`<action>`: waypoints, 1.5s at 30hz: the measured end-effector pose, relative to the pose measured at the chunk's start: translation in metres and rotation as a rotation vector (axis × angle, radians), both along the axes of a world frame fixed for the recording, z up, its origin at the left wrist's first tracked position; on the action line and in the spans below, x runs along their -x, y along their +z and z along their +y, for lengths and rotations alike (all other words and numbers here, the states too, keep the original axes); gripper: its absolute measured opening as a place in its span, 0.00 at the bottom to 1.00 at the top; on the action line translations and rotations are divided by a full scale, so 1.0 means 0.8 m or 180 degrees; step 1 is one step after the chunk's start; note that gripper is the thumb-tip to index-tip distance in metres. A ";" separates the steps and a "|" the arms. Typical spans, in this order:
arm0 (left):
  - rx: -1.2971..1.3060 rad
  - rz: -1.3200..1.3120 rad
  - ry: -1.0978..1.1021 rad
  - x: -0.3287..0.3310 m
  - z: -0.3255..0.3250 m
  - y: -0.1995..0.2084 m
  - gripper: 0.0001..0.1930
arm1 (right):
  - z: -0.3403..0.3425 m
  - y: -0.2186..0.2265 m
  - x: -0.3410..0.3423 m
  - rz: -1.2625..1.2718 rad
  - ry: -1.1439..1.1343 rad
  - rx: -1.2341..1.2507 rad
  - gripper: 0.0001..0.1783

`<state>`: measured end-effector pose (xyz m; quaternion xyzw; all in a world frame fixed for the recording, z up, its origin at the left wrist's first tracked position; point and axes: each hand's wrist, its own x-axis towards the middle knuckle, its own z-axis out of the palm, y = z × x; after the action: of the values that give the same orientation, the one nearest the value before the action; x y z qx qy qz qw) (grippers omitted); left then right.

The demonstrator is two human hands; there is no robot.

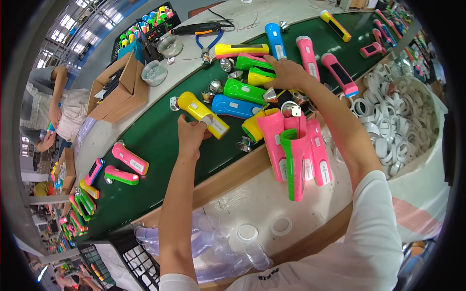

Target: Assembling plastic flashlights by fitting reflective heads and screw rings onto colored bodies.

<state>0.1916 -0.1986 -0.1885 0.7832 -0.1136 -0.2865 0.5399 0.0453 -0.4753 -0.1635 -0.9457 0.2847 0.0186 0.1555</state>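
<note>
My left hand is closed at the near side of a yellow flashlight, thumb and fingers pinching its body beside a small pale round part. A silver reflector lies at that flashlight's head. Farther right, my right hand curls round the end of a yellow-and-green flashlight; some fingertips are hidden. Next to it lie green and blue flashlights, with loose reflectors among them. Below my right forearm, several pink flashlight bodies and a green-and-pink one lean together, open ends up.
A green conveyor belt carries more flashlights on both sides. White rings fill a sack at right. Behind the belt are a cardboard box, pliers and a soldering iron. Another person works at far left.
</note>
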 end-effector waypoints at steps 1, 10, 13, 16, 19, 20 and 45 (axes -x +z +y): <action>-0.0002 0.0105 -0.0164 -0.010 0.001 -0.003 0.35 | -0.001 0.001 -0.002 -0.0026 -0.0059 -0.0126 0.54; 0.1428 0.2296 -0.0431 0.039 0.008 0.018 0.19 | -0.044 0.020 0.009 -0.0941 -0.0498 -0.1735 0.51; 0.1581 0.2318 -0.0485 0.042 -0.036 0.008 0.20 | -0.058 -0.006 -0.003 -0.0542 -0.0080 -0.2304 0.42; 0.1769 0.2140 -0.0355 0.034 -0.063 0.004 0.22 | -0.024 0.002 -0.018 -0.0656 -0.0009 -0.2683 0.43; 0.2131 0.1895 -0.0529 0.029 -0.085 0.009 0.26 | 0.004 0.026 -0.037 -0.0651 0.0415 -0.2949 0.51; 0.2305 0.1556 -0.0614 0.029 -0.092 0.015 0.28 | 0.011 0.036 -0.040 -0.0728 0.0504 -0.2768 0.51; 0.0156 -0.1064 -0.0514 0.201 0.161 0.049 0.46 | 0.075 0.128 0.067 -0.1666 0.1136 -0.1014 0.07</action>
<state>0.0309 -0.0696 -0.1491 0.7949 -0.2713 -0.1919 0.5077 -0.0081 -0.4154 -0.0615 -0.9172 0.0590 -0.1534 0.3630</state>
